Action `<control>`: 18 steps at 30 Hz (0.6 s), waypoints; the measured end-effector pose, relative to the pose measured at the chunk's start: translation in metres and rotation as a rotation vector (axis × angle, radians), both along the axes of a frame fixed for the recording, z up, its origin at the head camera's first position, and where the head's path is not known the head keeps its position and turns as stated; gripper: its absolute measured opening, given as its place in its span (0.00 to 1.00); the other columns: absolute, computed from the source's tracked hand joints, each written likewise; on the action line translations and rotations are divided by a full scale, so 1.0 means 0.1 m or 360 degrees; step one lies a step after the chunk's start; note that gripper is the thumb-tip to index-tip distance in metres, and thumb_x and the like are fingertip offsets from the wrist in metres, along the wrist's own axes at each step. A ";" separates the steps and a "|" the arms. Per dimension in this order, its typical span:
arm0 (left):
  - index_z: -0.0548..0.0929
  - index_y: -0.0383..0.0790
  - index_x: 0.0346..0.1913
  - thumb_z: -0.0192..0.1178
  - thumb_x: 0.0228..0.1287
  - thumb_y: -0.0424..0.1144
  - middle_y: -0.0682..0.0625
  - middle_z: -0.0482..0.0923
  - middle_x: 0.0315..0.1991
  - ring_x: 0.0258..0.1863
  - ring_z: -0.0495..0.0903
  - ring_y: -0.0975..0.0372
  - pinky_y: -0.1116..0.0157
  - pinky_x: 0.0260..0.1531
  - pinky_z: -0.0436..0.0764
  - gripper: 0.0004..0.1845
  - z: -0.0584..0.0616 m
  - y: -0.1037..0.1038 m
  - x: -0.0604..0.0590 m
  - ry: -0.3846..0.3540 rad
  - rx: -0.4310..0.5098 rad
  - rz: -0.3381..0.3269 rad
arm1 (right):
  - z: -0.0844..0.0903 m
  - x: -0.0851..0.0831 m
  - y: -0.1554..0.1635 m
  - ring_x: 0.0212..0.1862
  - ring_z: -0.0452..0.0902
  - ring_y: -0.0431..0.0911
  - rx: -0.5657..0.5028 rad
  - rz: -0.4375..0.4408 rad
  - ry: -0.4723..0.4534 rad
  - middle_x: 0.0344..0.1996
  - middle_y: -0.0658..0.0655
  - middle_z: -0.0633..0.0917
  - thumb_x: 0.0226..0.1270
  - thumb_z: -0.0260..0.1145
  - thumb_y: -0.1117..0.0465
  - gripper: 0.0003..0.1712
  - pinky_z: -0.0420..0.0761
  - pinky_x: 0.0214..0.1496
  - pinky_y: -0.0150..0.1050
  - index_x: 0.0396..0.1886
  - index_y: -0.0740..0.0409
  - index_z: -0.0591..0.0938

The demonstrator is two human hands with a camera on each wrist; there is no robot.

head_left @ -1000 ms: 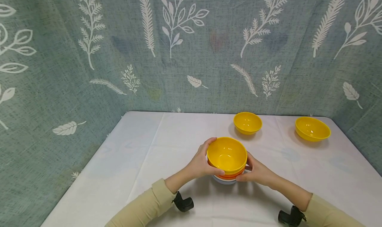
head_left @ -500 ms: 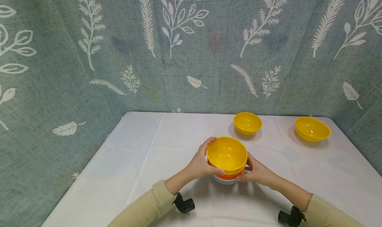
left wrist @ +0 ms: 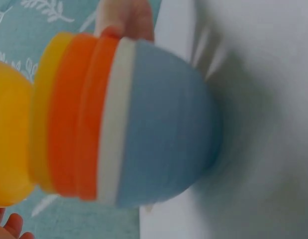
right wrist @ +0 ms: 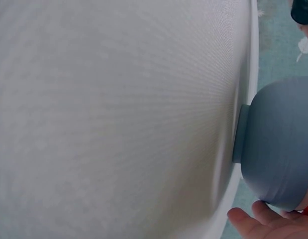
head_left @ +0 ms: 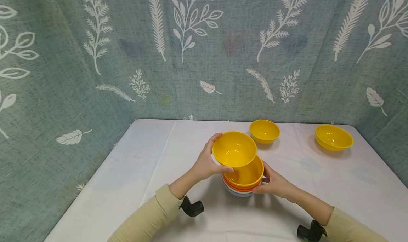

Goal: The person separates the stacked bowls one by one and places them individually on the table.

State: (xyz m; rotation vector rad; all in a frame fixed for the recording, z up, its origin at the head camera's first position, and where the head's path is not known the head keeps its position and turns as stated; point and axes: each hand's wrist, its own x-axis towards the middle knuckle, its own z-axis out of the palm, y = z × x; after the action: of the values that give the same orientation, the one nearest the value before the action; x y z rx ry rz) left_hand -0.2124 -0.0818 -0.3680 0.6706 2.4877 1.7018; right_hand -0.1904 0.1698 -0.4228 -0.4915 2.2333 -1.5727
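Observation:
My left hand (head_left: 204,164) holds a yellow bowl (head_left: 234,150) by its left side, thumb in front and fingers at the far rim. That bowl hangs above and slightly left of a stack of nested bowls. Uppermost in the stack is another yellow bowl (head_left: 250,173), then orange bowls (left wrist: 69,119), a white rim (left wrist: 115,119) and a blue-grey bowl (left wrist: 168,124) at the bottom. On the stack's right side, my right hand (head_left: 278,183) grips it with thumb in front and fingers behind. The left wrist view shows a gap between the lifted bowl and the stack.
Two more yellow bowls stand at the back: a smaller one (head_left: 264,131) behind the stack and a wider one (head_left: 334,137) at the far right. A white cloth (head_left: 153,199) covers the table. A patterned green curtain (head_left: 204,104) hangs behind and at the sides.
My left hand has lifted the top yellow bowl off the stack and moved it up and left, uncovering the yellow bowl beneath. The right hand stays at the stack.

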 end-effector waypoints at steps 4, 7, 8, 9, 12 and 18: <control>0.51 0.46 0.70 0.75 0.38 0.49 0.47 0.53 0.69 0.67 0.54 0.53 0.48 0.64 0.56 0.56 0.08 -0.05 -0.11 0.0017 -0.0028 0.0079 | 0.00 0.00 0.01 0.62 0.62 0.58 -0.0007 0.0005 0.0023 0.67 0.64 0.58 0.50 0.72 0.55 0.56 0.63 0.62 0.57 0.71 0.59 0.46; 0.51 0.45 0.70 0.75 0.39 0.45 0.46 0.52 0.68 0.66 0.55 0.53 0.49 0.64 0.58 0.55 0.14 -0.09 -0.22 0.0021 -0.0028 0.0157 | 0.01 0.00 0.01 0.63 0.60 0.59 -0.0023 0.0020 0.0046 0.67 0.66 0.58 0.50 0.72 0.56 0.56 0.65 0.61 0.56 0.70 0.61 0.46; 0.51 0.45 0.70 0.75 0.40 0.44 0.46 0.52 0.68 0.66 0.55 0.53 0.50 0.64 0.58 0.55 0.16 -0.11 -0.26 0.0020 -0.0022 0.0183 | 0.01 0.00 0.01 0.63 0.60 0.59 -0.0023 0.0023 0.0050 0.67 0.66 0.58 0.50 0.72 0.56 0.57 0.65 0.61 0.56 0.70 0.62 0.46; 0.51 0.45 0.70 0.74 0.40 0.43 0.46 0.53 0.68 0.66 0.56 0.53 0.50 0.63 0.59 0.54 0.17 -0.12 -0.30 0.0018 -0.0010 0.0207 | 0.02 0.00 0.01 0.63 0.60 0.59 -0.0026 0.0021 0.0046 0.67 0.66 0.58 0.50 0.72 0.55 0.57 0.65 0.61 0.56 0.70 0.62 0.46; 0.50 0.44 0.70 0.74 0.42 0.40 0.45 0.53 0.67 0.64 0.58 0.53 0.52 0.62 0.62 0.54 0.19 -0.17 -0.44 0.0024 0.0038 0.0266 | 0.03 0.01 0.01 0.62 0.60 0.59 -0.0014 0.0015 0.0031 0.66 0.66 0.58 0.50 0.72 0.54 0.57 0.64 0.62 0.57 0.70 0.61 0.46; 0.49 0.44 0.70 0.74 0.42 0.42 0.43 0.53 0.66 0.62 0.60 0.52 0.54 0.60 0.66 0.55 0.13 -0.23 -0.67 0.0008 0.0047 0.0336 | 0.03 0.01 0.01 0.61 0.63 0.58 -0.0030 0.0021 0.0032 0.66 0.66 0.58 0.50 0.72 0.55 0.57 0.62 0.62 0.58 0.70 0.62 0.45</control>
State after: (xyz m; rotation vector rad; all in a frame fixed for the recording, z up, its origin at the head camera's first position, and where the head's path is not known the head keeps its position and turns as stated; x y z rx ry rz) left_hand -0.2795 -0.1052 -0.3554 0.4273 2.6234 1.8075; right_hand -0.1898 0.1712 -0.4196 -0.5289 2.2276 -1.5902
